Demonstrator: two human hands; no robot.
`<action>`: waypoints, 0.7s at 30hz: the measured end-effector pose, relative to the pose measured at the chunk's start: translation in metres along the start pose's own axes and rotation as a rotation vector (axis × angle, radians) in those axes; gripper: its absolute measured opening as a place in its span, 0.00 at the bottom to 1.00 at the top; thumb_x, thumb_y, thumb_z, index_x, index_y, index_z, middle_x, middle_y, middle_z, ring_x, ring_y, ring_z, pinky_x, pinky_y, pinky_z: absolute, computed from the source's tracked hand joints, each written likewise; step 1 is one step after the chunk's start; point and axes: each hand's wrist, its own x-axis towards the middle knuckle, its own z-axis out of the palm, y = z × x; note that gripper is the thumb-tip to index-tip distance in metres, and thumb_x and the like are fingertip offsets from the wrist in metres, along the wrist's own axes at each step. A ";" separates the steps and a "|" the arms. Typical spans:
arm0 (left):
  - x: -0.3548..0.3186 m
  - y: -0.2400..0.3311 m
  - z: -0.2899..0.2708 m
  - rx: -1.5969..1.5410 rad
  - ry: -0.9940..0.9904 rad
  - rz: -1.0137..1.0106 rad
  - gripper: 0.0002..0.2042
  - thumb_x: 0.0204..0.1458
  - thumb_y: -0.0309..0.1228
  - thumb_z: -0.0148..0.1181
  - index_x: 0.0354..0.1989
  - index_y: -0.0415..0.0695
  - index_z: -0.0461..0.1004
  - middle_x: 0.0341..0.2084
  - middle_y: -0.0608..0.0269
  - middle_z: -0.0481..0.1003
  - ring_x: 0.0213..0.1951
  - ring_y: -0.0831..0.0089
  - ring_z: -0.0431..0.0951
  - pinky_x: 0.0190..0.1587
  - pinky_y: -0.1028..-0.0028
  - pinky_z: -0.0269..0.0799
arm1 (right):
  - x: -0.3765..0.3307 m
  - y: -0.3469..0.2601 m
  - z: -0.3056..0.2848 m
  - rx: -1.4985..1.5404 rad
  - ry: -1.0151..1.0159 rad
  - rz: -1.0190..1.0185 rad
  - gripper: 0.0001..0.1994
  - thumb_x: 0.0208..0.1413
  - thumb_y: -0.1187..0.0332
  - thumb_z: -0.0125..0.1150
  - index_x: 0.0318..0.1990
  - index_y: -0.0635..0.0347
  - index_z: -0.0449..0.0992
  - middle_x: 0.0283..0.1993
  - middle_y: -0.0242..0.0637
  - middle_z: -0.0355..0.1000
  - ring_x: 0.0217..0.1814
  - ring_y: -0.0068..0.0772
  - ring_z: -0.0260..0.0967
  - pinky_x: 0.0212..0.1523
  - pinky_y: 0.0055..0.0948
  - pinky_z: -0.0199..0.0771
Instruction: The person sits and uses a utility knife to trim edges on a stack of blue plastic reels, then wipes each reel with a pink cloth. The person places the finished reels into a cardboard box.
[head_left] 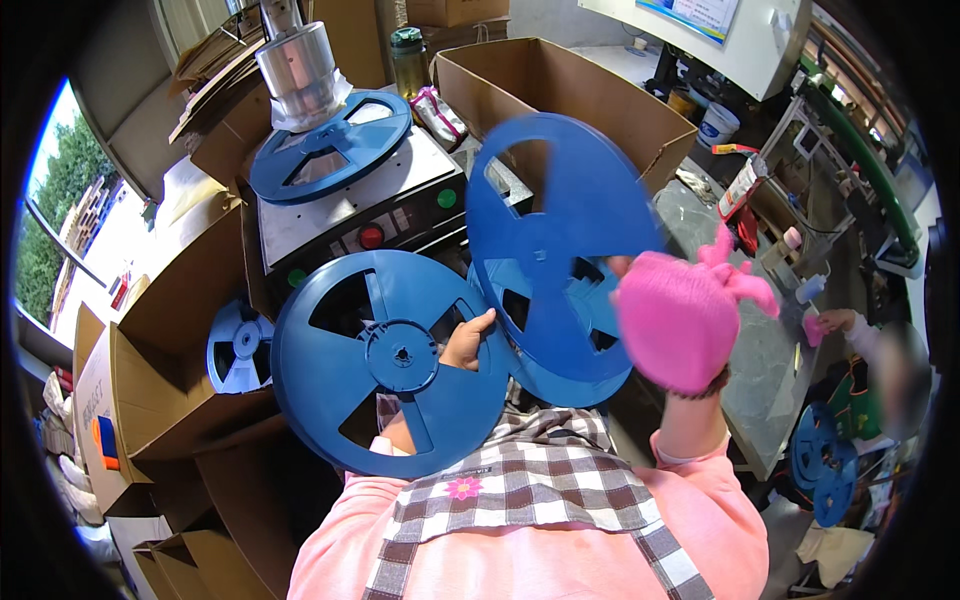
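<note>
My left hand [465, 343] grips a blue plastic reel [300, 330] with its fingers through one of the cut-outs. In a pink glove, my right hand [682, 320] holds the edge of a second blue reel [600, 170], which is tilted and smeared by motion. Most of the gloved fingers are turned away from view. Behind and below that reel shows another blue reel [595, 385], partly covered; what supports it is hidden. A further blue reel [375, 160] lies on the machine [400, 190] at the back left, beneath a shiny metal cylinder [298, 75].
Red and green buttons [371, 236] face me on the machine. Left stands a cardboard box with a blue reel [240, 345]; an open carton [560, 70] sits behind. A grey worktop [745, 350] runs along the right, with another person [880, 370] beyond it near more blue reels [820, 460].
</note>
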 end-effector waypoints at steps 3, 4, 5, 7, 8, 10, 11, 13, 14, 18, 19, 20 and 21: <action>-0.008 0.001 0.014 -0.128 0.043 -0.047 0.11 0.57 0.35 0.55 0.37 0.38 0.75 0.33 0.54 0.78 0.35 0.64 0.81 0.39 0.63 0.79 | 0.014 0.064 0.052 -0.183 -0.288 0.335 0.13 0.50 0.64 0.60 0.42 0.56 0.71 0.70 0.47 0.53 0.73 0.41 0.46 0.71 0.45 0.45; -0.011 0.001 0.020 -0.132 0.034 -0.060 0.11 0.57 0.34 0.55 0.37 0.38 0.75 0.33 0.55 0.78 0.35 0.64 0.81 0.39 0.63 0.79 | 0.016 0.081 0.063 -0.250 -0.351 0.435 0.09 0.48 0.64 0.61 0.35 0.57 0.75 0.72 0.47 0.50 0.76 0.41 0.41 0.73 0.44 0.41; -0.015 0.004 0.019 -0.108 0.029 -0.064 0.10 0.57 0.34 0.55 0.37 0.38 0.75 0.33 0.55 0.78 0.35 0.64 0.80 0.39 0.64 0.78 | 0.011 0.092 0.065 -0.199 -0.309 0.511 0.10 0.49 0.64 0.60 0.35 0.58 0.74 0.72 0.48 0.50 0.76 0.42 0.41 0.73 0.43 0.39; -0.017 0.005 0.020 -0.038 0.028 -0.074 0.10 0.56 0.33 0.55 0.38 0.39 0.75 0.32 0.55 0.78 0.35 0.65 0.80 0.40 0.64 0.77 | 0.011 0.100 0.064 -0.138 -0.213 0.607 0.11 0.51 0.63 0.58 0.36 0.61 0.74 0.71 0.49 0.51 0.75 0.42 0.44 0.73 0.40 0.39; -0.023 0.010 0.021 0.010 0.041 -0.063 0.09 0.55 0.32 0.55 0.38 0.39 0.75 0.32 0.55 0.78 0.36 0.65 0.79 0.40 0.65 0.77 | 0.014 0.100 0.058 -0.121 -0.166 0.639 0.12 0.52 0.63 0.57 0.37 0.63 0.74 0.71 0.50 0.52 0.74 0.43 0.48 0.73 0.38 0.40; -0.029 0.016 0.025 0.095 0.057 -0.053 0.09 0.55 0.31 0.55 0.38 0.39 0.75 0.31 0.56 0.77 0.36 0.65 0.79 0.41 0.66 0.76 | 0.016 0.088 0.026 -0.072 -0.099 0.423 0.13 0.59 0.68 0.49 0.45 0.68 0.73 0.59 0.50 0.65 0.61 0.39 0.62 0.61 0.34 0.61; -0.029 0.017 0.025 0.114 0.053 -0.052 0.09 0.54 0.31 0.55 0.38 0.40 0.75 0.31 0.56 0.77 0.36 0.66 0.78 0.41 0.66 0.76 | 0.015 0.079 0.015 -0.130 0.000 0.332 0.14 0.61 0.69 0.46 0.47 0.69 0.72 0.52 0.47 0.69 0.53 0.36 0.69 0.53 0.31 0.69; -0.021 0.012 0.018 0.104 -0.029 -0.057 0.08 0.53 0.29 0.54 0.39 0.41 0.74 0.32 0.59 0.76 0.39 0.68 0.77 0.46 0.67 0.73 | 0.002 0.054 -0.053 -0.184 0.045 0.153 0.19 0.65 0.62 0.45 0.56 0.67 0.67 0.54 0.45 0.71 0.53 0.37 0.73 0.54 0.35 0.73; -0.011 0.006 0.008 0.073 -0.105 -0.069 0.07 0.52 0.27 0.53 0.39 0.43 0.73 0.32 0.62 0.75 0.42 0.70 0.75 0.50 0.68 0.71 | -0.004 0.040 -0.083 -0.151 0.138 0.060 0.16 0.63 0.67 0.45 0.53 0.65 0.69 0.49 0.42 0.74 0.52 0.36 0.73 0.54 0.36 0.74; -0.017 0.008 0.023 0.076 -0.189 -0.020 0.11 0.48 0.23 0.50 0.40 0.40 0.72 0.34 0.57 0.75 0.42 0.64 0.75 0.48 0.63 0.73 | -0.038 0.008 -0.157 -0.288 0.334 -0.083 0.08 0.62 0.68 0.48 0.42 0.61 0.72 0.36 0.33 0.73 0.38 0.27 0.73 0.41 0.27 0.76; -0.014 0.007 0.015 0.039 -0.222 -0.052 0.13 0.46 0.23 0.49 0.42 0.40 0.71 0.37 0.57 0.74 0.44 0.64 0.75 0.50 0.62 0.72 | -0.043 0.019 -0.163 -0.514 0.545 -0.171 0.07 0.62 0.69 0.48 0.39 0.59 0.72 0.35 0.32 0.72 0.36 0.24 0.72 0.39 0.25 0.75; -0.009 0.007 0.003 0.080 -0.238 -0.031 0.13 0.45 0.25 0.51 0.42 0.42 0.70 0.35 0.58 0.73 0.44 0.63 0.73 0.53 0.64 0.69 | -0.037 0.038 -0.139 -0.737 0.754 -0.253 0.05 0.62 0.69 0.49 0.36 0.58 0.72 0.34 0.31 0.71 0.35 0.22 0.71 0.37 0.23 0.74; 0.001 0.001 0.006 0.026 -0.294 -0.091 0.15 0.45 0.25 0.50 0.43 0.42 0.69 0.34 0.59 0.71 0.42 0.64 0.72 0.52 0.64 0.68 | -0.051 0.027 -0.222 -1.051 0.577 -0.153 0.03 0.61 0.71 0.52 0.37 0.58 0.71 0.37 0.30 0.71 0.37 0.20 0.70 0.37 0.21 0.74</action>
